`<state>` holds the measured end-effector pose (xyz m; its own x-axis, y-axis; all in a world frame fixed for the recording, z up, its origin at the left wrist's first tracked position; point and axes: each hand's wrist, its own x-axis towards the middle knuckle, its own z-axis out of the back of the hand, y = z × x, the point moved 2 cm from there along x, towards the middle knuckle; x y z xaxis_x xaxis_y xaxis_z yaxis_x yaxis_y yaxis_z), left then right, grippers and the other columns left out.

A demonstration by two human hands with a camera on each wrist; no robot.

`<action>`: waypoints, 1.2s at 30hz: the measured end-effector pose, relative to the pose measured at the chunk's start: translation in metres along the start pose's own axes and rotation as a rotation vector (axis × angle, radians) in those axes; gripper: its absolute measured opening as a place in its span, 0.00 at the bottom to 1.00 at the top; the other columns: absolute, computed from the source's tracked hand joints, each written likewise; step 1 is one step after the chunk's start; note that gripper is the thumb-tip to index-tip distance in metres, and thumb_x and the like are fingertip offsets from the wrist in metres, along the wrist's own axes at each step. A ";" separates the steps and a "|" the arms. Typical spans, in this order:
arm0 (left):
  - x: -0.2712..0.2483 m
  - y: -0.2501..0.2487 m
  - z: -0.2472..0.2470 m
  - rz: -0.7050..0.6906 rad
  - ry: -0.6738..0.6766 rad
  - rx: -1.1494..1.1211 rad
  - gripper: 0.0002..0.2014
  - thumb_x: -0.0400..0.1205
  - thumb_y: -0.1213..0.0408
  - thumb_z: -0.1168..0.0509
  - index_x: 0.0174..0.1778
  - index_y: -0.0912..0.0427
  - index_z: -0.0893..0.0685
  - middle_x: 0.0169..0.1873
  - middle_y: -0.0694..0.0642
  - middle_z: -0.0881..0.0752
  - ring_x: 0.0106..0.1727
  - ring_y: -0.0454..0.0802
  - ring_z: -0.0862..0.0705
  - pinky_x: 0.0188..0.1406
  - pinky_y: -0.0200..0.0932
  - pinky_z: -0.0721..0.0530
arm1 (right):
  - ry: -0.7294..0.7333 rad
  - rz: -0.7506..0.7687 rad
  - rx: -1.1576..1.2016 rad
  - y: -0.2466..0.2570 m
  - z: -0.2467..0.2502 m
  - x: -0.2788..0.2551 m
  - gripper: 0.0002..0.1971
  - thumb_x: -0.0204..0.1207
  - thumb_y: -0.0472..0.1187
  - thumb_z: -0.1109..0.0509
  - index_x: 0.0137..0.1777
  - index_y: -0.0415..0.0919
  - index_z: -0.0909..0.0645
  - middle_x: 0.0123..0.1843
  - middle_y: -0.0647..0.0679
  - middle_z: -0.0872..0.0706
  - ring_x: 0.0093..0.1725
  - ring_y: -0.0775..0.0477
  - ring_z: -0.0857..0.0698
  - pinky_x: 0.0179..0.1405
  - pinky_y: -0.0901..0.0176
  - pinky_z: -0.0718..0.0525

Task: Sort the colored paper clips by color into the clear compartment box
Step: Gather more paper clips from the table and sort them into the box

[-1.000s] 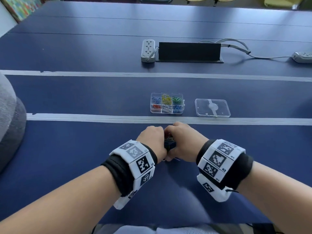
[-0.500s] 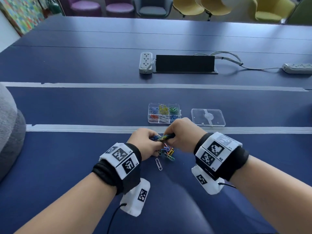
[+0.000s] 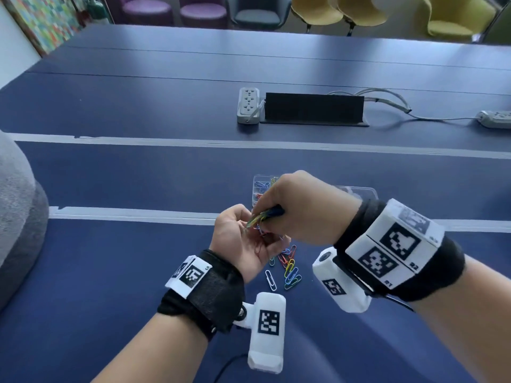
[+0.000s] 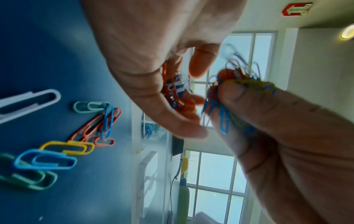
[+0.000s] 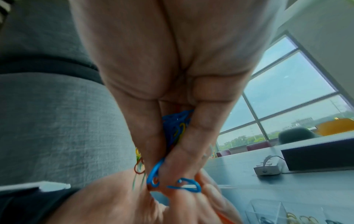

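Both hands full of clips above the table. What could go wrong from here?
1. The right hand pinches a tangled mixed-colour bunch; some could slip and scatter onto the loose clips below.
2. The left hand cups more clips; interlocked ones may drag wrong colours into a compartment.
3. The box sits half hidden behind the right hand, so it may get knocked.

Dark blue table (image 3: 110,272) with pale tape strips (image 3: 138,214) across it. Loose colored paper clips (image 3: 289,268) lie just nearer than the clear compartment box (image 3: 260,189); clear lid (image 3: 362,192) beside the box's right. Beyond the box: white power strip (image 3: 248,105), black panel (image 3: 313,107), second power strip (image 3: 495,118) far right.
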<state>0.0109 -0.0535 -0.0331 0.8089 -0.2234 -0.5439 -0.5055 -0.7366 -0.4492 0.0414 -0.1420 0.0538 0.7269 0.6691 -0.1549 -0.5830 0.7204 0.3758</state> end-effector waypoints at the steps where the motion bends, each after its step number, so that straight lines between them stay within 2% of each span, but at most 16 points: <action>1: 0.001 0.002 0.001 0.007 0.004 -0.018 0.16 0.67 0.65 0.47 0.19 0.63 0.17 0.25 0.59 0.19 0.30 0.56 0.20 0.29 0.50 0.12 | 0.019 0.018 -0.045 0.002 -0.004 0.002 0.09 0.70 0.39 0.33 0.46 0.46 0.12 0.37 0.46 0.13 0.39 0.44 0.20 0.43 0.53 0.18; 4: 0.005 0.006 0.006 0.018 -0.025 -0.040 0.20 0.79 0.63 0.48 0.27 0.63 0.14 0.29 0.60 0.15 0.31 0.58 0.15 0.26 0.52 0.12 | 0.063 0.053 -0.099 0.002 -0.014 0.008 0.12 0.71 0.38 0.35 0.49 0.47 0.12 0.43 0.45 0.11 0.43 0.42 0.17 0.45 0.51 0.18; 8: 0.013 0.008 0.011 0.040 -0.069 -0.082 0.20 0.84 0.64 0.49 0.35 0.64 0.15 0.30 0.60 0.14 0.29 0.55 0.14 0.25 0.48 0.13 | 0.132 0.055 -0.047 -0.003 -0.022 0.013 0.13 0.70 0.37 0.35 0.50 0.49 0.13 0.42 0.49 0.12 0.43 0.44 0.18 0.44 0.55 0.19; 10: 0.017 0.009 0.011 0.048 -0.067 -0.111 0.22 0.84 0.65 0.50 0.33 0.64 0.14 0.30 0.60 0.14 0.29 0.54 0.13 0.25 0.47 0.13 | 0.128 0.058 0.000 -0.007 -0.021 0.015 0.14 0.69 0.36 0.35 0.50 0.49 0.13 0.41 0.49 0.11 0.42 0.45 0.18 0.44 0.54 0.18; 13: 0.021 0.009 0.008 0.070 -0.024 -0.149 0.27 0.84 0.64 0.52 0.28 0.65 0.12 0.30 0.60 0.12 0.28 0.55 0.12 0.25 0.48 0.13 | 0.120 0.057 0.072 -0.013 -0.016 0.014 0.17 0.70 0.34 0.36 0.52 0.51 0.13 0.46 0.50 0.10 0.46 0.47 0.15 0.49 0.55 0.17; 15: 0.023 0.009 0.007 0.073 0.001 -0.152 0.28 0.84 0.64 0.53 0.28 0.66 0.11 0.32 0.61 0.11 0.30 0.56 0.11 0.27 0.50 0.12 | 0.126 0.039 0.143 -0.019 -0.012 0.011 0.20 0.71 0.31 0.37 0.55 0.52 0.13 0.50 0.54 0.09 0.50 0.54 0.15 0.51 0.66 0.19; 18: 0.022 0.010 0.008 0.083 0.010 -0.148 0.27 0.82 0.64 0.52 0.30 0.65 0.10 0.35 0.62 0.10 0.33 0.57 0.11 0.33 0.52 0.10 | 0.119 -0.007 0.300 -0.025 -0.009 0.005 0.24 0.70 0.26 0.40 0.57 0.51 0.14 0.49 0.58 0.11 0.49 0.64 0.18 0.48 0.81 0.24; 21: 0.016 0.012 0.010 0.088 0.055 -0.158 0.26 0.81 0.65 0.51 0.27 0.66 0.11 0.35 0.63 0.11 0.34 0.59 0.11 0.39 0.57 0.11 | 0.057 -0.023 0.419 -0.026 -0.012 0.000 0.23 0.73 0.25 0.41 0.56 0.49 0.14 0.51 0.56 0.10 0.54 0.62 0.16 0.53 0.75 0.20; 23: 0.013 0.014 0.014 0.090 0.063 -0.181 0.24 0.82 0.66 0.49 0.26 0.68 0.13 0.34 0.65 0.12 0.35 0.61 0.11 0.45 0.61 0.13 | -0.017 -0.037 0.526 -0.027 -0.014 -0.003 0.21 0.73 0.24 0.41 0.53 0.48 0.13 0.49 0.54 0.10 0.51 0.59 0.14 0.55 0.65 0.16; 25: 0.011 0.015 0.020 0.108 0.076 -0.219 0.21 0.82 0.66 0.48 0.31 0.70 0.14 0.37 0.67 0.13 0.38 0.64 0.11 0.50 0.64 0.15 | -0.088 -0.056 0.644 -0.028 -0.015 -0.008 0.21 0.73 0.22 0.40 0.50 0.46 0.13 0.46 0.50 0.10 0.47 0.56 0.12 0.54 0.58 0.14; 26: 0.011 0.015 0.022 0.119 0.091 -0.237 0.21 0.82 0.66 0.48 0.34 0.71 0.13 0.38 0.68 0.13 0.40 0.65 0.11 0.51 0.64 0.16 | -0.124 -0.066 0.686 -0.029 -0.017 -0.011 0.20 0.73 0.22 0.40 0.49 0.45 0.13 0.45 0.49 0.10 0.46 0.55 0.11 0.51 0.58 0.13; 28: 0.009 0.015 0.026 0.139 0.115 -0.273 0.20 0.80 0.66 0.47 0.39 0.72 0.12 0.41 0.69 0.12 0.40 0.66 0.11 0.49 0.64 0.16 | -0.191 -0.085 0.733 -0.031 -0.021 -0.017 0.19 0.73 0.22 0.38 0.49 0.44 0.13 0.43 0.47 0.10 0.43 0.57 0.10 0.45 0.66 0.14; 30: 0.007 0.014 0.029 0.140 0.129 -0.312 0.20 0.77 0.65 0.47 0.42 0.73 0.11 0.44 0.69 0.12 0.42 0.66 0.11 0.49 0.64 0.15 | -0.253 -0.112 0.694 -0.033 -0.025 -0.023 0.16 0.73 0.23 0.35 0.49 0.44 0.13 0.40 0.52 0.09 0.40 0.61 0.11 0.42 0.74 0.18; 32: 0.006 0.012 0.032 0.138 0.137 -0.332 0.20 0.77 0.65 0.47 0.45 0.73 0.11 0.49 0.71 0.12 0.44 0.67 0.11 0.51 0.64 0.17 | -0.292 -0.124 0.609 -0.032 -0.027 -0.026 0.16 0.72 0.25 0.33 0.47 0.46 0.12 0.39 0.55 0.09 0.39 0.59 0.11 0.42 0.71 0.16; 34: 0.005 0.009 0.033 0.140 0.145 -0.345 0.22 0.77 0.65 0.48 0.51 0.75 0.13 0.53 0.73 0.13 0.47 0.67 0.11 0.52 0.65 0.18 | -0.292 -0.109 0.526 -0.029 -0.029 -0.027 0.20 0.71 0.25 0.32 0.41 0.56 0.13 0.38 0.52 0.09 0.38 0.58 0.11 0.43 0.66 0.15; 36: 0.003 0.005 0.032 0.126 0.147 -0.358 0.23 0.78 0.65 0.48 0.55 0.78 0.16 0.54 0.74 0.14 0.47 0.68 0.11 0.51 0.67 0.18 | -0.299 -0.108 0.429 -0.028 -0.033 -0.024 0.25 0.68 0.27 0.30 0.36 0.66 0.17 0.37 0.53 0.11 0.38 0.59 0.13 0.42 0.66 0.16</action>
<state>0.0012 -0.0379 -0.0599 0.7950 -0.3959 -0.4597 -0.4877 -0.8677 -0.0962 0.0277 -0.1722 0.0171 0.8826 0.4691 0.0305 -0.3443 0.6009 0.7214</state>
